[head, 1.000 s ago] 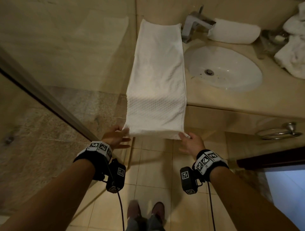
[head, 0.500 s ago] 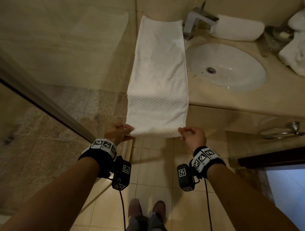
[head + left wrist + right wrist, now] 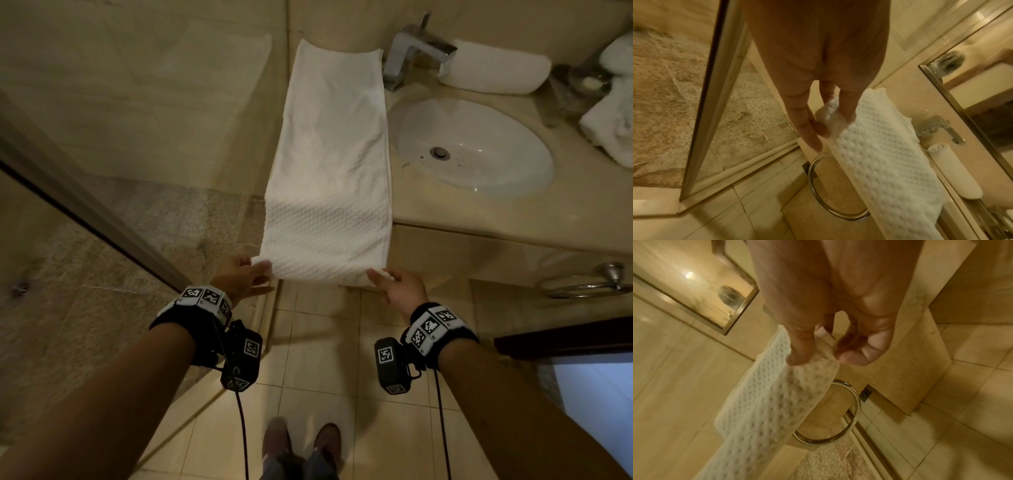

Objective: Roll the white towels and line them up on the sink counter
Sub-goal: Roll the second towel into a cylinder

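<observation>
A long white waffle towel (image 3: 330,164) lies flat along the counter (image 3: 479,219), left of the sink basin (image 3: 476,147). Its near end overhangs the counter's front edge. My left hand (image 3: 250,274) pinches the near left corner, thumb on top and fingers underneath, as the left wrist view shows on the towel (image 3: 879,162). My right hand (image 3: 387,281) pinches the near right corner, and in the right wrist view its thumb presses the towel (image 3: 772,402). The held edge looks slightly turned over. A rolled white towel (image 3: 493,68) lies behind the faucet (image 3: 411,51).
A loose pile of white towels (image 3: 613,130) sits at the counter's far right. A chrome towel ring (image 3: 589,284) hangs on the cabinet front below the counter. A glass shower door (image 3: 85,212) stands at my left. My feet (image 3: 301,442) are on the tiled floor.
Both hands curled over the towel's near edge half a second ago; now they hold its corners with straighter fingers, and the edge is turned slightly.
</observation>
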